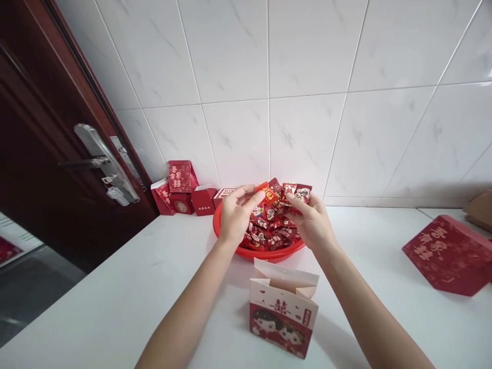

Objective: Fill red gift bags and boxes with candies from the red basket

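Note:
Over the red basin [219, 225] full of wrapped candies [269, 236], both my hands are raised. My left hand [240, 210] pinches red candy packets [271, 192] between thumb and fingers. Dark red and white candy packets [303, 192] are held in my right hand [312, 218], close beside the left. In front of the basin, between my forearms, a paper gift box [282, 312] stands upright with its top open. It has two cartoon figures on its red lower part. Its inside bottom is hidden.
Several red boxes [180, 177] stand against the tiled wall at the left rear. A larger red box [448, 253] lies at the right, with brown cardboard [479, 210] behind it. A dark door [46, 128] borders the white table's left side.

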`<action>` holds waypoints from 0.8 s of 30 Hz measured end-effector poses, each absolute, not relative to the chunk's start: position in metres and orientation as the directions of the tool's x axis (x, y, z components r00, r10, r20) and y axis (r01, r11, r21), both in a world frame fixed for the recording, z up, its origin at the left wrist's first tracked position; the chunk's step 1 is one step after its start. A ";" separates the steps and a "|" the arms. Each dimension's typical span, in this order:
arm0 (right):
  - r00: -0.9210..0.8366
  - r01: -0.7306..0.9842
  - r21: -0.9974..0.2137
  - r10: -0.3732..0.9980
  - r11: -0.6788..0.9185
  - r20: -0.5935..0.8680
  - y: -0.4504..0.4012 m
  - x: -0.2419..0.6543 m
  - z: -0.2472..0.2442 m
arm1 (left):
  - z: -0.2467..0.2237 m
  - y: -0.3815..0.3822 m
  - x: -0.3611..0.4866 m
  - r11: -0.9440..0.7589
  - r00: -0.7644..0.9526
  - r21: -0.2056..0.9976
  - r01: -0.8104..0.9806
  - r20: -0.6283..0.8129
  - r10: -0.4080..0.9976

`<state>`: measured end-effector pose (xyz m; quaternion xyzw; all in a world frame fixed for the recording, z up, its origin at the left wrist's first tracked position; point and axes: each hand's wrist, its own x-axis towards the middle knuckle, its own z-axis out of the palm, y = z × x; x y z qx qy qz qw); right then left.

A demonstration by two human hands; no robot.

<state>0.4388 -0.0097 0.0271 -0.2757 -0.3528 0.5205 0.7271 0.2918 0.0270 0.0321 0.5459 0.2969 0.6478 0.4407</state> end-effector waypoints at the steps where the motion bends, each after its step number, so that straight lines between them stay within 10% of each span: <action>1: 0.194 -0.555 -0.775 0.953 0.302 0.232 -0.012 0.436 0.027 | 0.030 0.025 0.293 -0.469 -0.048 0.855 -0.220 0.471 0.881; 24: 0.166 -0.437 -0.811 0.921 0.388 0.351 -0.023 0.457 0.043 | 0.059 -0.006 0.255 -0.587 0.208 0.808 -0.050 0.584 0.785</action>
